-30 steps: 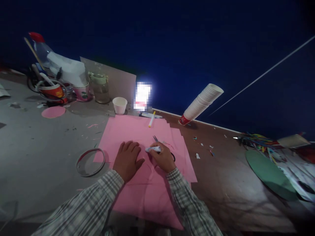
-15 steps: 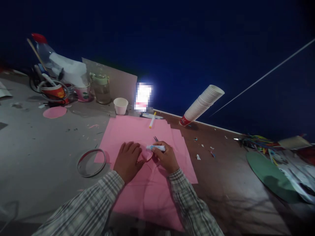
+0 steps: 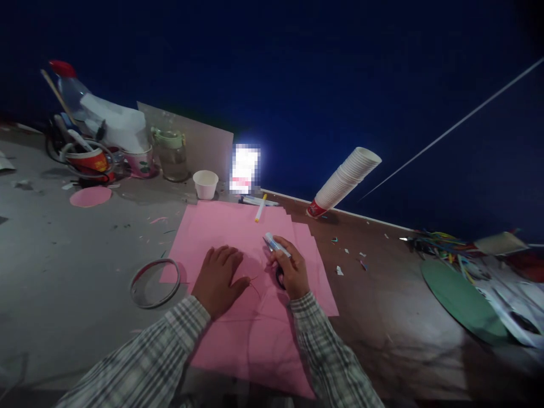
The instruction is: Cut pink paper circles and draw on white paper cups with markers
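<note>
My left hand [image 3: 219, 279] lies palm down with its fingers stretched out on a stack of pink paper sheets [image 3: 250, 351]. A thin curved line or paper edge shows by its thumb; whether a loose piece lies beneath the hand is unclear. In my right hand [image 3: 292, 269] is a white glue stick [image 3: 277, 245] with blue marking, tilted up to the left above the paper. Under that hand is a pair of scissors [image 3: 280, 278], its dark handle partly covered. A yellow-ended white marker [image 3: 260, 208] rests near the top of the sheets.
At left lies a grey ring [image 3: 135, 290]. A white paper cup [image 3: 205, 186], a glass jar [image 3: 172, 158] and a red cup of tools [image 3: 91, 164] stand behind. A leaning stack of cups [image 3: 342, 184], paper scraps and a green oval [image 3: 461, 300] are rightward.
My right hand has turned the glue stick from nearly level to tilted and drawn it slightly away from my left hand. The small pink piece between the hands no longer shows clearly.
</note>
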